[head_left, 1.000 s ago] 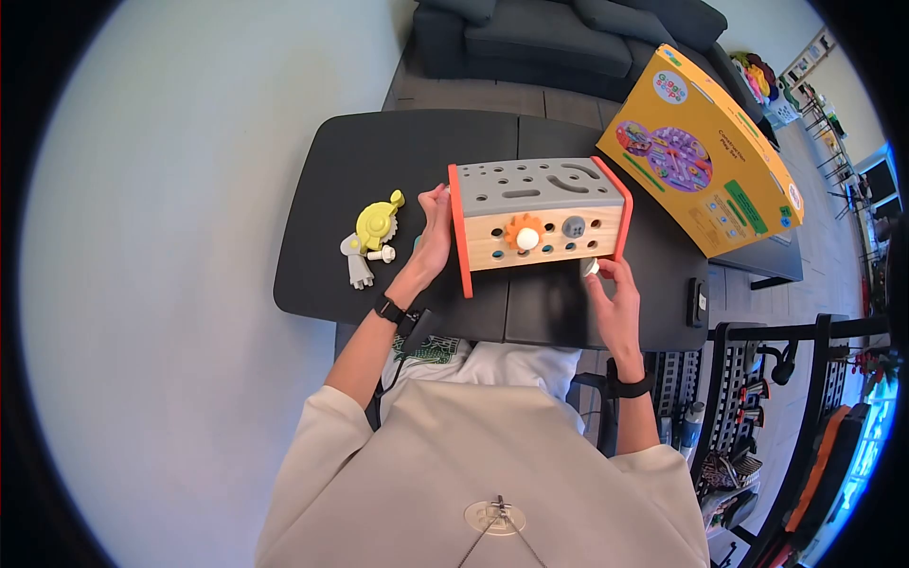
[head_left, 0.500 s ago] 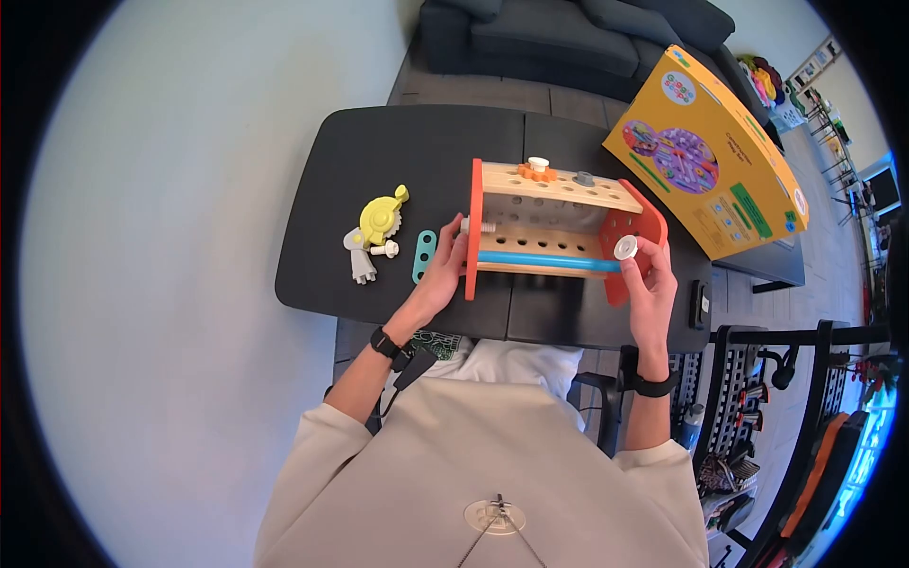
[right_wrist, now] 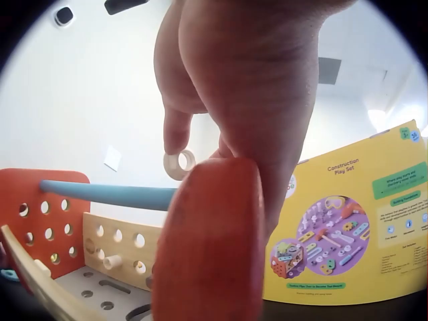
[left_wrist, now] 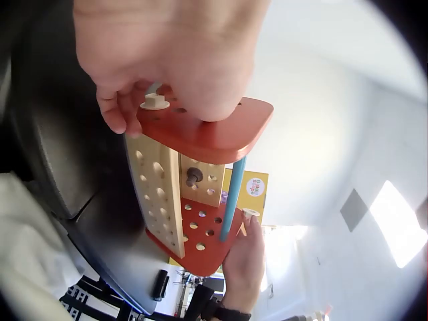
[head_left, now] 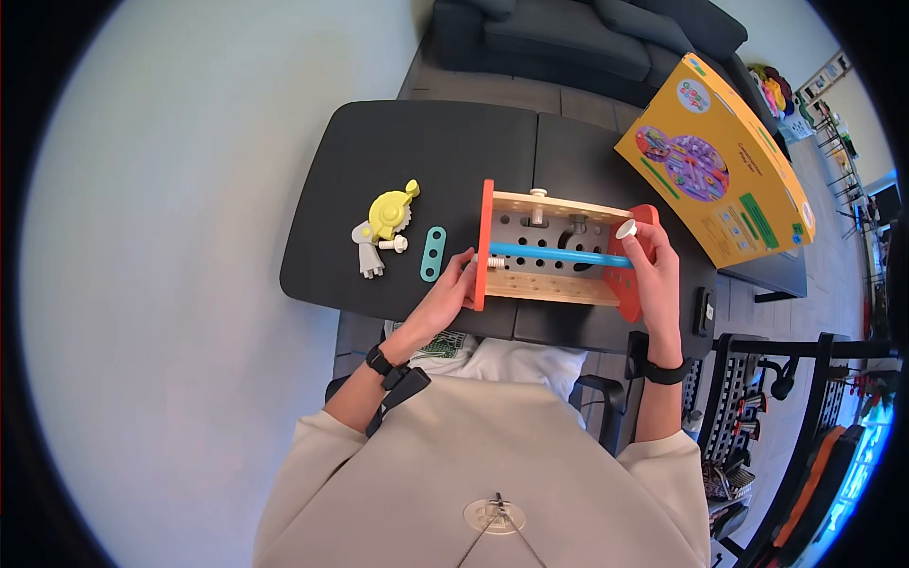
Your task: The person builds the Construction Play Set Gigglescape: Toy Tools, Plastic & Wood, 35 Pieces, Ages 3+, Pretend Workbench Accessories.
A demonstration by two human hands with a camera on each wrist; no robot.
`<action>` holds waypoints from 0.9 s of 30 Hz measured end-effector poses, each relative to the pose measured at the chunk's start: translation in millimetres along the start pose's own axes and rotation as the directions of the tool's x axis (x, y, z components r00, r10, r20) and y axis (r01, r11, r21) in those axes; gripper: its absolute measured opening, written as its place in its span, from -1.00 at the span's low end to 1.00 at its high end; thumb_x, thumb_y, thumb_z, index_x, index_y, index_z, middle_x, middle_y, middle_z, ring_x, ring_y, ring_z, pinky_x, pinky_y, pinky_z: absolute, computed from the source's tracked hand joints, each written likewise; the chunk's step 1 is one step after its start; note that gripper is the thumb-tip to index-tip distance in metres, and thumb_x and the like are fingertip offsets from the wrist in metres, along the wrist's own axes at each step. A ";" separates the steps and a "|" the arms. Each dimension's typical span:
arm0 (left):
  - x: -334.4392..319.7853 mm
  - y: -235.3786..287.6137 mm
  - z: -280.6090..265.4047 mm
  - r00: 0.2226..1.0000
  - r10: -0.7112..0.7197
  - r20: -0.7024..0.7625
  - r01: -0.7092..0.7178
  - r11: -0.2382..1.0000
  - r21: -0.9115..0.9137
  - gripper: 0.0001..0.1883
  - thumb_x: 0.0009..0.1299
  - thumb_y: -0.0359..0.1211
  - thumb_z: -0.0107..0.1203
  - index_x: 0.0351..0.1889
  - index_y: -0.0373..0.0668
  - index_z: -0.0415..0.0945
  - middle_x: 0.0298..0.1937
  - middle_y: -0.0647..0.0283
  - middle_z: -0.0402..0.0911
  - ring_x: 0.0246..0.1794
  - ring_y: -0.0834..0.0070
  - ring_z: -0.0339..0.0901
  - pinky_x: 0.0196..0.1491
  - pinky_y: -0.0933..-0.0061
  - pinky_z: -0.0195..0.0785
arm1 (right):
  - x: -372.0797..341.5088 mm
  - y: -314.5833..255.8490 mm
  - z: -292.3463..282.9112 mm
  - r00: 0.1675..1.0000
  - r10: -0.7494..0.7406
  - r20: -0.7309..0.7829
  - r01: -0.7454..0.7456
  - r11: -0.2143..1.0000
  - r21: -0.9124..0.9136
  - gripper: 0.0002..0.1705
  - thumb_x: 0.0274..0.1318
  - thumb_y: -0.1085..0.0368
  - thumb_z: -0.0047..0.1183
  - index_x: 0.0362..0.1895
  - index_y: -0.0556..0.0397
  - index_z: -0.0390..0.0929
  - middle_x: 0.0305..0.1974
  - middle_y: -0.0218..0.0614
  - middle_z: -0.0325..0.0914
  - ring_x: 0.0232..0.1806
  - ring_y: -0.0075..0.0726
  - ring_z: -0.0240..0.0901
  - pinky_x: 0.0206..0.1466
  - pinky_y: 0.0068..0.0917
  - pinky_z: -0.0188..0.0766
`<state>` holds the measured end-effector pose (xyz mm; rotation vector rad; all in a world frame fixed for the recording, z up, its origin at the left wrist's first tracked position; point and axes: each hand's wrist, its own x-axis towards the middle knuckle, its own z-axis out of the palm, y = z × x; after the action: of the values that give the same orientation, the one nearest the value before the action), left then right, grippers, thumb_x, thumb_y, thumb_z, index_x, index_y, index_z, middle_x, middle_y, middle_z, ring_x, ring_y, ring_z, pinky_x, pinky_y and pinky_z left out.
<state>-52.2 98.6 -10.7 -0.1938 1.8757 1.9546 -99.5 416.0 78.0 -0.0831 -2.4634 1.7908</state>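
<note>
A wooden toy toolbox (head_left: 549, 289) with red end panels and a blue bar handle (head_left: 559, 254) is turned with its open side toward me. My left hand (head_left: 442, 298) grips its left end panel, fingers curled at the edge beside a white bolt head (left_wrist: 155, 101); the bolt's threaded end (head_left: 496, 262) pokes through inside. Beside the right end panel, my right hand (head_left: 660, 284) pinches a white nut (head_left: 626, 229) between thumb and finger. In the right wrist view, the panel's edge partly covers that hand. A white bolt (head_left: 538, 210) and a grey one (head_left: 578, 225) pass through the far wooden side.
Left on the black table (head_left: 327, 256) lie a yellow toy saw (head_left: 386, 216) with a grey handle, a small white bolt (head_left: 395, 244) and a turquoise strip (head_left: 434, 244) with holes. A large yellow carton (head_left: 748, 161) stands at the right. A small black object (head_left: 704, 312) lies near the right edge.
The toolbox has been tipped over from its grey top facing up, so its open inside now shows. My right hand has risen with the nut to the right end panel; the left stays at the left panel.
</note>
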 end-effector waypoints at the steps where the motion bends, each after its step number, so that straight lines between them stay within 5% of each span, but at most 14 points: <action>1: -0.1 -1.7 1.2 1.000 0.002 -0.006 -0.002 1.000 -0.020 -0.25 0.83 0.04 -0.27 0.72 -0.34 -0.07 -0.06 0.29 0.57 -0.12 0.59 0.58 0.08 0.47 0.52 | 1.6 -0.3 2.9 1.000 -0.022 -0.012 0.021 0.997 -0.068 -0.76 0.43 0.27 0.20 0.03 0.16 0.64 0.10 -0.24 0.57 0.07 -0.31 0.60 0.22 -0.39 0.47; 6: 7.2 -10.6 -4.3 1.000 0.003 -0.029 -0.002 1.000 0.027 -0.31 0.83 0.00 -0.27 0.71 -0.30 0.02 -0.09 0.31 0.57 -0.19 0.63 0.54 0.03 0.49 0.51 | 12.0 10.8 7.8 0.997 -0.070 -0.016 0.065 0.977 -0.202 -0.71 0.42 0.21 0.21 0.04 0.15 0.64 0.33 -0.10 0.53 0.25 -0.17 0.57 0.31 -0.29 0.45; 8: 10.7 -10.2 -5.0 0.999 -0.025 -0.030 0.027 0.998 0.062 -0.36 0.83 -0.05 -0.25 0.69 -0.27 0.08 -0.12 0.32 0.55 -0.23 0.65 0.50 -0.04 0.51 0.50 | 16.6 23.5 12.2 0.963 -0.257 -0.076 0.214 0.908 -0.359 -0.71 0.43 0.19 0.20 0.07 0.09 0.65 0.56 -0.04 0.35 0.42 -0.07 0.50 0.38 -0.24 0.42; 15: 19.2 -23.0 -1.1 0.997 0.026 -0.072 -0.020 0.997 0.078 -0.53 0.82 -0.14 -0.20 0.55 -0.16 0.24 -0.16 0.37 0.51 -0.23 0.66 0.51 -0.08 0.52 0.51 | 14.8 -1.4 23.5 0.957 -0.284 -0.064 0.219 0.847 -0.484 -0.72 0.46 0.21 0.19 0.15 0.02 0.65 0.62 0.07 0.23 0.49 -0.03 0.45 0.28 -0.19 0.55; 18: 21.4 -28.2 -0.3 0.995 0.053 -0.079 -0.047 0.996 0.078 -0.55 0.82 -0.17 -0.22 0.53 -0.17 0.25 -0.17 0.36 0.50 -0.23 0.65 0.51 -0.09 0.52 0.49 | 13.9 0.2 24.3 0.970 -0.233 -0.065 0.178 0.869 -0.462 -0.72 0.42 0.30 0.25 0.15 0.03 0.65 0.53 0.01 0.34 0.48 -0.04 0.45 0.20 -0.22 0.60; 20: 22.1 -27.9 -0.6 0.995 0.039 -0.087 -0.032 0.996 0.085 -0.56 0.81 -0.23 -0.18 0.56 -0.18 0.24 -0.17 0.36 0.49 -0.24 0.64 0.51 -0.09 0.51 0.48 | 2.4 -4.0 30.6 0.812 -0.581 -0.049 0.446 0.672 -0.591 -0.66 0.29 0.39 0.34 0.13 0.01 0.66 0.32 -0.07 0.50 0.34 -0.05 0.53 0.15 -0.22 0.59; 23: 21.4 -32.1 -2.6 0.988 0.122 -0.093 -0.101 0.975 0.199 -0.53 0.76 -0.34 -0.09 0.57 -0.21 0.25 -0.18 0.34 0.50 -0.24 0.58 0.51 -0.08 0.48 0.48 | -20.6 -10.9 48.0 0.779 -0.596 0.197 0.598 0.608 -0.523 -0.58 0.13 0.44 0.41 0.11 -0.01 0.68 -0.05 -0.23 0.61 0.01 -0.04 0.55 0.05 -0.16 0.53; 27: 24.6 -38.1 -2.9 0.967 0.214 -0.136 -0.161 0.933 0.323 -0.48 0.69 -0.41 -0.02 0.59 -0.21 0.30 -0.09 0.22 0.44 -0.16 0.44 0.51 -0.01 0.40 0.46 | -24.5 -3.6 72.8 0.832 -0.364 0.419 0.529 0.749 -0.398 -0.66 0.20 0.40 0.37 0.06 0.01 0.65 -0.14 -0.27 0.65 -0.09 -0.03 0.61 -0.04 -0.14 0.56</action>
<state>-60.0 100.8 -55.4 -0.0896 2.3615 1.7733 -83.0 343.6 58.0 0.7673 -2.7710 0.9909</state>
